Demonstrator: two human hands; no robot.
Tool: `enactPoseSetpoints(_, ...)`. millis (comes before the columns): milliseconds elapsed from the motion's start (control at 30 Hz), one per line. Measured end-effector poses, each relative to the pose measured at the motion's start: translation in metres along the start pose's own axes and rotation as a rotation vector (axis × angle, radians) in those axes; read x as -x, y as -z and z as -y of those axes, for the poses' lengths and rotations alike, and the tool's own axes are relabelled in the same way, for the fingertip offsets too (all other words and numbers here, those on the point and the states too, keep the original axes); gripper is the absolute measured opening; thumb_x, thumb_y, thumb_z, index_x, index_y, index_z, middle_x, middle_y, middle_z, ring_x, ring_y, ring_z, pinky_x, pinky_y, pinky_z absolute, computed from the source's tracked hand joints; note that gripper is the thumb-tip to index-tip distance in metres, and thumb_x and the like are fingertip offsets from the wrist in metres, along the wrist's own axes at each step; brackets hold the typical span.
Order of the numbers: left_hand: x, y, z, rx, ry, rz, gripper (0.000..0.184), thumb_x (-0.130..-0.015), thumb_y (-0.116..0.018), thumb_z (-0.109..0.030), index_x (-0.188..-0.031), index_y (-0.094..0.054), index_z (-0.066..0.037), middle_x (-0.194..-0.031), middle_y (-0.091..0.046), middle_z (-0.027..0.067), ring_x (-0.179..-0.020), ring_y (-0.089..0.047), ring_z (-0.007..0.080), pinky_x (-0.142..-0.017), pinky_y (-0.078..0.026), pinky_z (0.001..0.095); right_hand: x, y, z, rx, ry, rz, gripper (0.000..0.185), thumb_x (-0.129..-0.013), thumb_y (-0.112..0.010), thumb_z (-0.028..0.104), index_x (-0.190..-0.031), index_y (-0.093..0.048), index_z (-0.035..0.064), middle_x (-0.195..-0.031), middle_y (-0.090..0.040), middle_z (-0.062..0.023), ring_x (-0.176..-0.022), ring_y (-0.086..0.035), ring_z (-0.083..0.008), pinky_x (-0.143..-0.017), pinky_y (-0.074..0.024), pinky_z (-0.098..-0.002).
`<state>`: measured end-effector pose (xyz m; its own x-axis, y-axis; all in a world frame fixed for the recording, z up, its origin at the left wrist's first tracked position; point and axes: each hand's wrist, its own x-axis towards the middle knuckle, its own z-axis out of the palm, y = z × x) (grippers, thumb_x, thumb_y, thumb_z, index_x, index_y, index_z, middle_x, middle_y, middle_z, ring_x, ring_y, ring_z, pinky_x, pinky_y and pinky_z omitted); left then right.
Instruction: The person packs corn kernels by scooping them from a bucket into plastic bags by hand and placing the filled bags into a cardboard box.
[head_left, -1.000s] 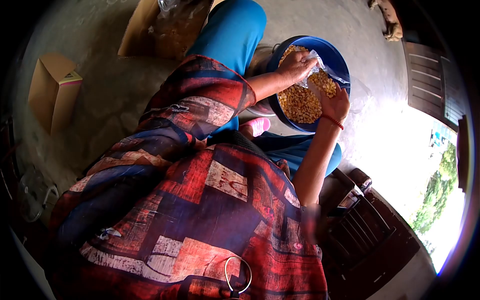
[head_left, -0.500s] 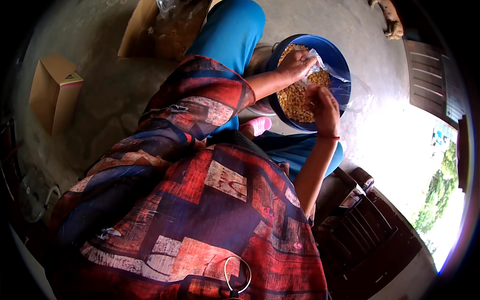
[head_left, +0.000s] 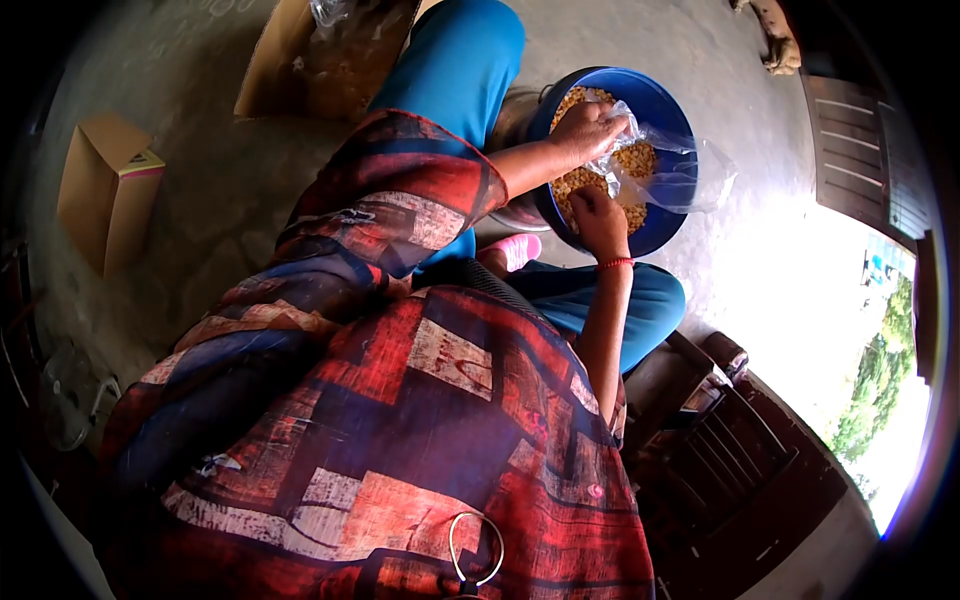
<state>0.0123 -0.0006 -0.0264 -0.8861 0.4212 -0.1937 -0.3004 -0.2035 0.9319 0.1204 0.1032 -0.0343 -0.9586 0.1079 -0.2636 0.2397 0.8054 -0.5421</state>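
A blue tub (head_left: 672, 105) holds many yellow-orange kernels (head_left: 633, 160). Over it, my left hand (head_left: 585, 135) grips the gathered edge of a clear plastic bag (head_left: 712, 180), which hangs across the tub and past its right rim. My right hand (head_left: 600, 222), with a red bracelet at the wrist, is low in the near side of the tub. Its fingers are curled down at the kernels, and what they hold, if anything, is hidden.
An open cardboard box (head_left: 265, 75) with clear plastic inside is at the upper left. Another carton (head_left: 105, 195) stands farther left. An animal's paw (head_left: 783, 55) shows at the top right. A dark slatted chair (head_left: 720, 455) is at the lower right.
My right hand has moved from beside the bag, palm up with kernels, leftward and down to the kernels in the tub. The bag now spreads past the rim. My left hand has stayed nearly still.
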Motion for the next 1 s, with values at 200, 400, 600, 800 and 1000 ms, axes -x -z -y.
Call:
enactPoseSetpoints(200, -0.001, 0.000, 0.001, -0.026, -0.014, 0.000, 0.024, -0.083, -0.050, -0.027, -0.081, -0.062, -0.006, -0.053, -0.043, -0.0035, -0.047, -0.040, 0.0047, -0.043, -0.032, 0.0210, -0.007, 0.000, -0.006, 0.194, 0.002, -0.026, 0.026, -0.075, -0.053, 0.026, -0.091, -0.061, 0.0079, -0.086, -0.061, -0.0197, -0.081, -0.058, -0.0359, -0.072, -0.0450, -0.0441)
enactPoseSetpoints(400, -0.002, -0.001, 0.003, -0.010, -0.027, 0.006, 0.024, -0.083, -0.050, -0.026, -0.079, -0.062, -0.005, -0.053, -0.043, -0.0033, -0.047, -0.040, 0.0049, -0.044, -0.032, 0.0212, -0.025, -0.004, -0.005, 0.442, -0.007, -0.002, 0.041, -0.077, -0.053, 0.030, -0.103, -0.054, -0.0008, -0.098, -0.058, -0.0257, -0.094, -0.054, -0.0389, -0.083, -0.0400, -0.0447)
enactPoseSetpoints(600, -0.006, 0.000, 0.006, -0.059, -0.043, -0.024, 0.026, -0.077, -0.050, -0.027, -0.076, -0.063, -0.005, -0.051, -0.052, 0.0044, -0.046, -0.051, 0.0126, -0.046, -0.041, 0.0285, -0.045, -0.023, -0.003, 0.134, 0.174, 0.323, 0.042, -0.084, -0.044, 0.034, -0.106, -0.053, -0.0004, -0.109, -0.053, -0.0257, -0.105, -0.049, -0.0370, -0.090, -0.0366, -0.0427)
enactPoseSetpoints(800, 0.000, 0.000, 0.002, -0.017, -0.026, 0.024, 0.026, -0.083, -0.049, -0.027, -0.080, -0.062, -0.005, -0.053, -0.044, -0.0023, -0.047, -0.042, 0.0059, -0.045, -0.033, 0.0217, -0.045, -0.041, -0.023, 0.066, 0.328, 0.310, 0.041, -0.086, -0.043, 0.034, -0.105, -0.055, -0.0005, -0.098, -0.060, -0.0208, -0.093, -0.054, -0.0387, -0.083, -0.0409, -0.0427)
enactPoseSetpoints(1000, 0.000, 0.000, 0.002, 0.006, -0.026, 0.021, 0.026, -0.081, -0.048, -0.026, -0.079, -0.062, -0.005, -0.052, -0.047, 0.0001, -0.047, -0.045, 0.0086, -0.045, -0.036, 0.0243, -0.034, -0.024, -0.004, -0.218, 0.008, 0.389, 0.036, -0.084, -0.049, 0.030, -0.103, -0.057, 0.0002, -0.082, -0.064, -0.0152, -0.080, -0.061, -0.0260, -0.075, -0.0449, -0.0329)
